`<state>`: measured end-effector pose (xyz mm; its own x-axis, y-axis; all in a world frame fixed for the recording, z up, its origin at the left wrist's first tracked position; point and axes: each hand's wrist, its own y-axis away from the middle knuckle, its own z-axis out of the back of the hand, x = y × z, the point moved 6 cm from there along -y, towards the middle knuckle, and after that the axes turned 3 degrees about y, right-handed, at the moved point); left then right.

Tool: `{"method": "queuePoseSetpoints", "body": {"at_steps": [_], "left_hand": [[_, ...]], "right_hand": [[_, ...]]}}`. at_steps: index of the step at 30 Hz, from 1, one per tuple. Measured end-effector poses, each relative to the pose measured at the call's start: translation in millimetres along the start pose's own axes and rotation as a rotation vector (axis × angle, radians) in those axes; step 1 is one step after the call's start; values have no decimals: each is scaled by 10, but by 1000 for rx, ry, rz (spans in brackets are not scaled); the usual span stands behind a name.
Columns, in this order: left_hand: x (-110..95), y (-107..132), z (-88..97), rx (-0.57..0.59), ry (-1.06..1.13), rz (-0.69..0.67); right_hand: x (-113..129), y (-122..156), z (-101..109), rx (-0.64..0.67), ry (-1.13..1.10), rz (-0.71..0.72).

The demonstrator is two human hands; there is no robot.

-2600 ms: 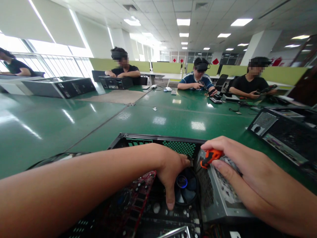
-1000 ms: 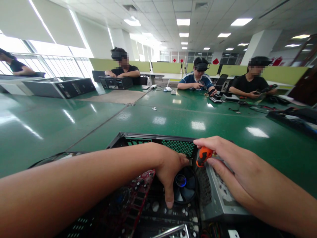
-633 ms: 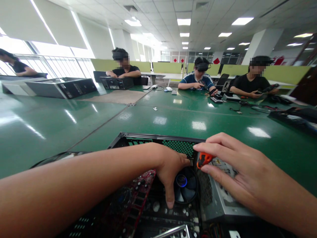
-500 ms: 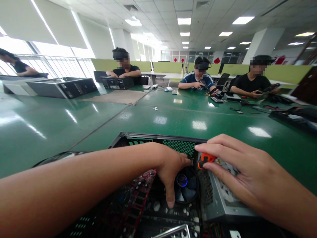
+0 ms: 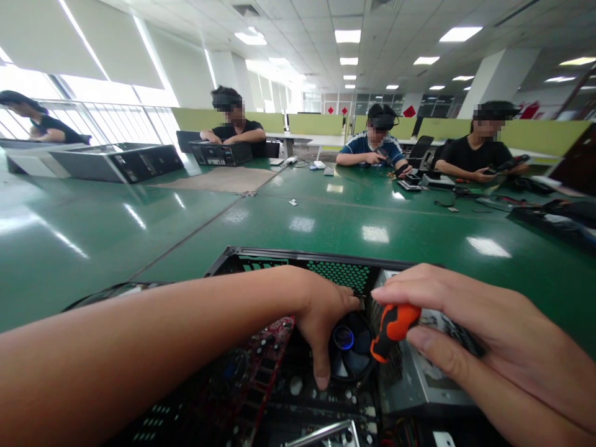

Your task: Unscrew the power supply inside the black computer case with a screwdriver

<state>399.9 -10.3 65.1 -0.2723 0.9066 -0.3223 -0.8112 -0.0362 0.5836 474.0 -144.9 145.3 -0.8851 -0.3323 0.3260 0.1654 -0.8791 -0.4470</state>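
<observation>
An open black computer case [image 5: 279, 257] lies in front of me on the green table. My left hand [image 5: 323, 316] reaches into it beside the blue-centred fan [image 5: 347, 344], thumb pointing down, fingertips pinched against the perforated back wall near the grey power supply [image 5: 410, 379]. What they pinch is too small to make out. My right hand [image 5: 470, 329] is closed on an orange-and-black screwdriver handle [image 5: 391, 326], tilted down over the power supply's grille. A red circuit board [image 5: 265, 354] lies under my left wrist.
The green table [image 5: 139, 230] stretches ahead. Three people sit at its far side with computer cases [image 5: 218, 154] and small parts; a fourth sits at far left. A long black case [image 5: 116, 162] lies at left, another dark case [image 5: 554, 223] at right.
My right hand has drawn back and down, so more of the orange screwdriver handle shows and it tilts downward. The left hand has stayed put. Earlier, a case at right was lowered flat.
</observation>
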Motion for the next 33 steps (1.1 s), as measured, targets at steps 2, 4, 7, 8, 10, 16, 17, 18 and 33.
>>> {"method": "queuePoseSetpoints", "body": {"at_steps": [2,4,7,8,10,16,17,18,33], "left_hand": [[-3,-3,8,-6,13,3],[-12,-3,2,12,12,3],[-29,2,11,13,11,3],[-36,3,15,11,16,3],[-50,7,27,3,33,-1],[-43,13,33,-5,31,-1],[-37,12,27,1,26,0],[-32,11,19,12,18,0],[-35,-29,-3,37,-17,-36]], "right_hand": [[19,-15,-6,13,-6,10],[35,-23,-8,21,-13,31],[18,-24,-12,39,-15,23],[9,-22,-12,45,-15,21],[3,-23,-7,45,-15,29],[16,-25,-12,34,-18,54],[19,-21,-25,47,-20,57],[19,-17,-34,57,-22,55],[50,-2,-2,50,10,43]]}}
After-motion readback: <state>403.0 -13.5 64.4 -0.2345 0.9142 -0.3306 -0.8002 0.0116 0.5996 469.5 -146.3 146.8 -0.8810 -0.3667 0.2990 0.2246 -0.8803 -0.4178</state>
